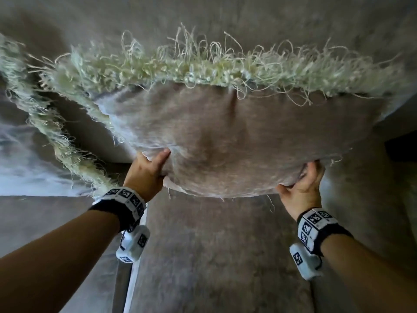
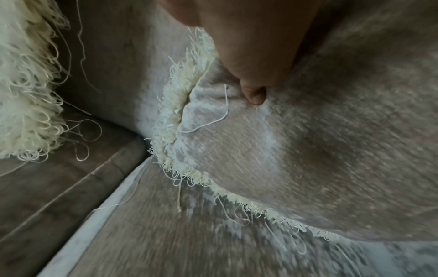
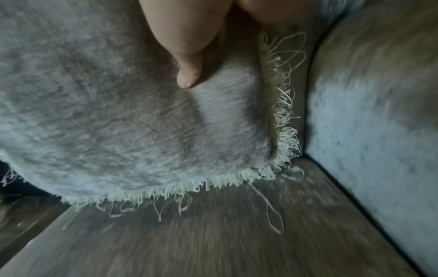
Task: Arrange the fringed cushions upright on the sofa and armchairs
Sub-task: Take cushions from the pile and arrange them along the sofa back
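Cream fringe from a second cushion (image 1: 42, 114) trails down the far left of your head view, lying against the sofa's back just beside the one you hold. Your left hand (image 1: 146, 170) grips the near left corner of the taupe velvet cushion (image 1: 237, 136), thumb (image 2: 253, 93) dug into the front face and the other fingers hidden behind it. That cushion is raised above the seat cushion (image 1: 214, 256), tipped toward the backrest (image 1: 225, 16), with its fringed top edge (image 1: 180, 71) touching or nearly touching the upholstery; you cannot tell which. From the left wrist view its lower fringe hangs just above the seat, close to the seam between 2 seat pads. Your right hand (image 1: 303, 188) clasps the near right corner, thumb (image 3: 187, 75) pressed onto the pile and the fingers wrapped behind. To the right, the sofa's padded armrest (image 3: 367, 112) stands just beside the cushion's right edge, and the loose fringe loops there reach into the corner where armrest and seat meet.
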`<state>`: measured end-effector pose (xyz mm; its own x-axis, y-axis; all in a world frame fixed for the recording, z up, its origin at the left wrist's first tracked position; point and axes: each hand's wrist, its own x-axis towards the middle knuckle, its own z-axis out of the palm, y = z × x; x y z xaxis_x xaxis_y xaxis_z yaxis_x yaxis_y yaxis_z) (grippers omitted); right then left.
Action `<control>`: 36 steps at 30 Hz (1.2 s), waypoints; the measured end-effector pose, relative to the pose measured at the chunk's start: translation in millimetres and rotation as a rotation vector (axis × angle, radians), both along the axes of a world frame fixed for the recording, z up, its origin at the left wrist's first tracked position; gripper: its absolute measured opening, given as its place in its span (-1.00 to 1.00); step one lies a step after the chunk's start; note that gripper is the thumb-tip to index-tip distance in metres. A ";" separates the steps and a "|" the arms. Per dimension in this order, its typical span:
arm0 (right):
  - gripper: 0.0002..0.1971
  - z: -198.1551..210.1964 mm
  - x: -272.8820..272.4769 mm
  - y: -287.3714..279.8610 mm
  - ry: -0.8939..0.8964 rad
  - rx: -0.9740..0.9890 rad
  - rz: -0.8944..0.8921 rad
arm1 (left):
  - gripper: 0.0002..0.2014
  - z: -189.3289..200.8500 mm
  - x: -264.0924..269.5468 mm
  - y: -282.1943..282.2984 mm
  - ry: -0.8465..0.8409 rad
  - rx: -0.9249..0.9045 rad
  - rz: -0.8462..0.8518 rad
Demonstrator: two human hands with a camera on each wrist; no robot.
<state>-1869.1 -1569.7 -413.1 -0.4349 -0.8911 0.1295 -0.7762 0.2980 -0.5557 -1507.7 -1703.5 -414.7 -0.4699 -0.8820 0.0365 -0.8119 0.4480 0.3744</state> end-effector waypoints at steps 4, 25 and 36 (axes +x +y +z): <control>0.22 -24.6 -2.0 10.3 -0.005 0.016 0.090 | -0.11 -13.0 3.7 8.1 -0.026 0.038 -0.006; 0.32 9.4 -5.6 43.5 0.108 0.265 0.136 | 0.06 3.6 0.2 68.9 -0.100 -0.103 0.244; 0.03 87.1 -0.9 56.2 0.464 0.084 0.240 | -0.01 -23.8 45.2 120.7 0.013 0.047 0.325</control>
